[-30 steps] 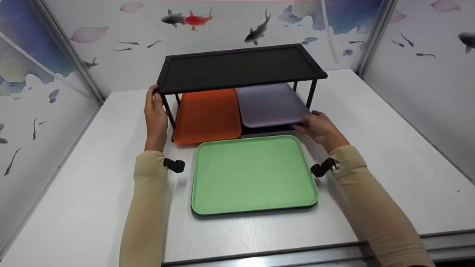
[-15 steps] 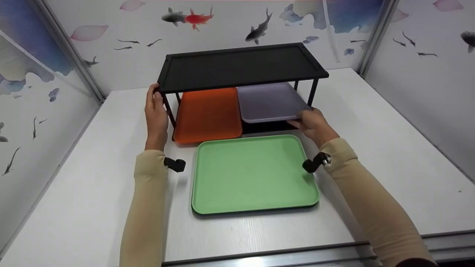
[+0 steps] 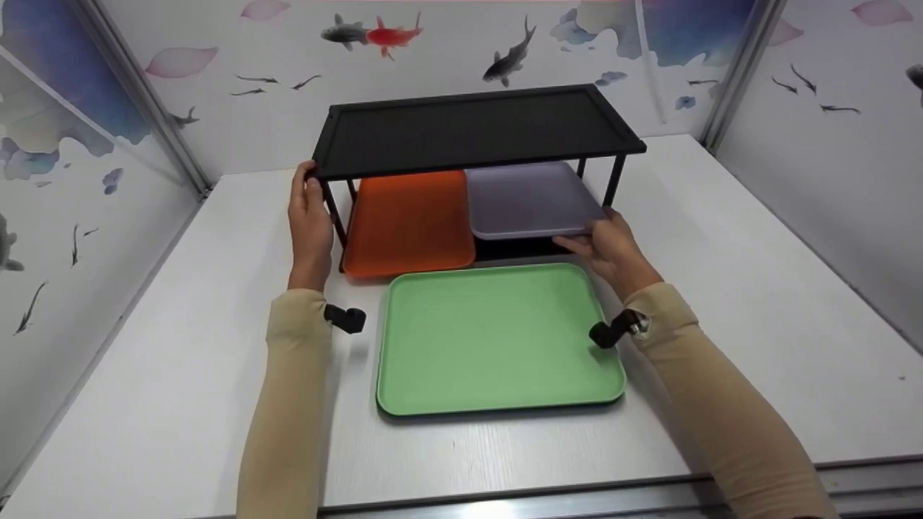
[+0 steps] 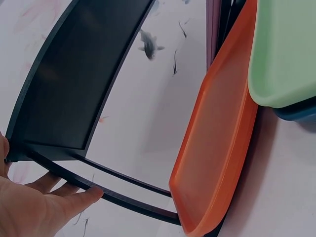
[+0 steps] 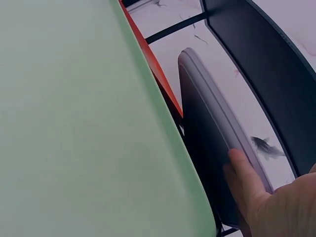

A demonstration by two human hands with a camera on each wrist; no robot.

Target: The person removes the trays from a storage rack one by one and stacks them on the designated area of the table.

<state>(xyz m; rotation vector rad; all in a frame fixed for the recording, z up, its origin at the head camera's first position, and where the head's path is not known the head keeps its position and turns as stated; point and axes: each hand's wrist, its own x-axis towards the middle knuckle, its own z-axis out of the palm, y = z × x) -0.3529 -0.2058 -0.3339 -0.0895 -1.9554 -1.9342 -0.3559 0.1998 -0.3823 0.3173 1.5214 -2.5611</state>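
Note:
A black two-level rack (image 3: 476,130) stands toward the back of the table. My left hand (image 3: 310,223) grips its front left corner, fingers at the top edge and beside the leg (image 4: 118,198). Under the rack's top, a light purple tray (image 3: 530,202) lies on the right, its front edge above the dark lower level. The right wrist view shows a double rim on this purple tray (image 5: 217,103), so it may be stacked. My right hand (image 3: 613,245) pinches its front right corner, fingers underneath. Left of it lies an orange tray (image 3: 411,223).
A green tray (image 3: 497,339) lies on the table in front of the rack. Beneath it shows the edge of a dark blue tray (image 4: 298,111). Patterned walls (image 3: 425,72) enclose the back and sides. A metal rail (image 3: 505,504) runs along the table's front edge.
My right hand has moved back and a little left, and the purple tray has shifted farther back under the rack's top. The left hand keeps its hold on the rack's corner.

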